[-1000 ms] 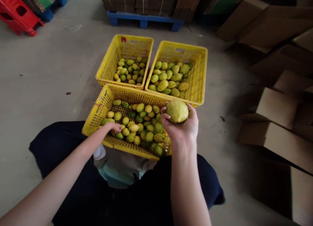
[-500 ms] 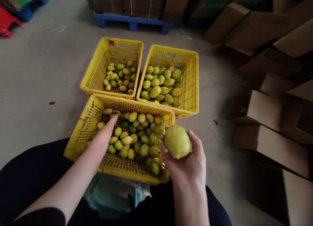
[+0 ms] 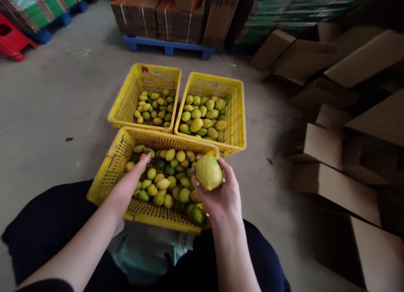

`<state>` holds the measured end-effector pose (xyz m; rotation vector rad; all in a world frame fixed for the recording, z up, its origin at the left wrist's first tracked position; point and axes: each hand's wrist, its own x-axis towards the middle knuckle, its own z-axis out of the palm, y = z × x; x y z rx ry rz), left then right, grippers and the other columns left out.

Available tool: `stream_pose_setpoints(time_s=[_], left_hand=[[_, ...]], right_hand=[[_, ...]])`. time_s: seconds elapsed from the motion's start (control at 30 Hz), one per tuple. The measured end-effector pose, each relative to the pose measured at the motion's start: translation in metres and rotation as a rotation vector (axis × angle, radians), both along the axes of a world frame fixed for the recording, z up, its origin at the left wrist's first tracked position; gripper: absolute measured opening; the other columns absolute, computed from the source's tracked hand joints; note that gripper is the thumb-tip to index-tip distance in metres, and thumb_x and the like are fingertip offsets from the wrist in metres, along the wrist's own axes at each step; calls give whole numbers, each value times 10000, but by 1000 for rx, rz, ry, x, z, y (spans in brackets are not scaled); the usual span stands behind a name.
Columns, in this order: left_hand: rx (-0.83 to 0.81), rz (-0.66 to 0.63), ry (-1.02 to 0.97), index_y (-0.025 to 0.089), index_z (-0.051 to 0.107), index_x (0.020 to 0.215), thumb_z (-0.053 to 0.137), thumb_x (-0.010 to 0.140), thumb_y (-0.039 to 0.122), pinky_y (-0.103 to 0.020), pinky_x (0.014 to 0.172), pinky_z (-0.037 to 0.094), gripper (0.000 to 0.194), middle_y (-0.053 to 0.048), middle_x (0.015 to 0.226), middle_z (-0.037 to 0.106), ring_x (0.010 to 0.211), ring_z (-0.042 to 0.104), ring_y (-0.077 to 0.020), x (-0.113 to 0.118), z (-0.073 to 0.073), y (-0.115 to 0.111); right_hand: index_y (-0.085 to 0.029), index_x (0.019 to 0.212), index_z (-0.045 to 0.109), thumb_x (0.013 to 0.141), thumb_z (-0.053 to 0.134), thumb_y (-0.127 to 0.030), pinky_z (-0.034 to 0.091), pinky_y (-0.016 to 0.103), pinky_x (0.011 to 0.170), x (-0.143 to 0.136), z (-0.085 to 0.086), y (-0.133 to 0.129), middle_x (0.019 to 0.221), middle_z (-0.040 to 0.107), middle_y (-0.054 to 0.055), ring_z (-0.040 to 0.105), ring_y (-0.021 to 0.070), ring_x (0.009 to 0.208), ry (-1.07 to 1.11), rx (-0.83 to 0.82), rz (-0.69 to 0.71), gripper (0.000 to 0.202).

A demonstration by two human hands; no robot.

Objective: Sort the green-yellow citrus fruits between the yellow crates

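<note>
In my right hand is a large yellow-green lemon, held up over the right side of the near yellow crate, with fingers and thumb around it. My left hand reaches into the far left part of that crate. Its fingers close on a small green lemon, though most of them are hidden behind the hand. Many green and yellow lemons lie loose in the near crate, mostly in its middle and right side.
Behind stand two more yellow crates of lemons, a left one and a right one. Cardboard boxes crowd the floor on the right. A blue pallet bears bundled cardboard. A red stool is at far left.
My view has tilted up slightly. My right hand, with the large lemon, has moved left and up over the near crate. My left hand stays at the same lemon.
</note>
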<state>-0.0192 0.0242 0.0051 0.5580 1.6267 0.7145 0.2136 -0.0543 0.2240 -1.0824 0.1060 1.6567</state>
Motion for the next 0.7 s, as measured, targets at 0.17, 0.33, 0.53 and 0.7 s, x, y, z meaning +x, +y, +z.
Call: stream_pose_setpoints(time_s=[0.17,0.33,0.53,0.7], left_hand=[[98,-43,-131,135,605,923,574,865,172,-330,870,510,76,-77,838,670,805,666,-174,2,49,5],[366,-217,-316,147,628,1033,690,787,226,-339,876,526,266,-82,950,720,889,689,-191,5,154,16],[772,-476,-304,190,578,1188,839,658,349,-370,910,537,612,-94,1145,703,1038,676,-251,-1,231,-45],[846,-346,-80,190,602,1175,880,591,415,-429,955,533,685,-106,1156,695,1035,678,-273,-4,209,-77]], right_hand=[[-226,887,644,766,643,-381,522,280,540,-2,1,7,802,719,23,664,187,701,10,119,3,196],[-235,982,646,774,594,-450,566,387,727,-6,5,4,922,720,57,685,251,891,30,457,94,303],[-317,1159,609,690,748,-315,531,376,876,-21,3,-14,1128,673,6,643,221,1011,-342,741,76,489],[-289,1160,623,638,843,-299,496,417,981,-33,-9,-20,1195,664,28,623,242,1080,-639,827,52,567]])
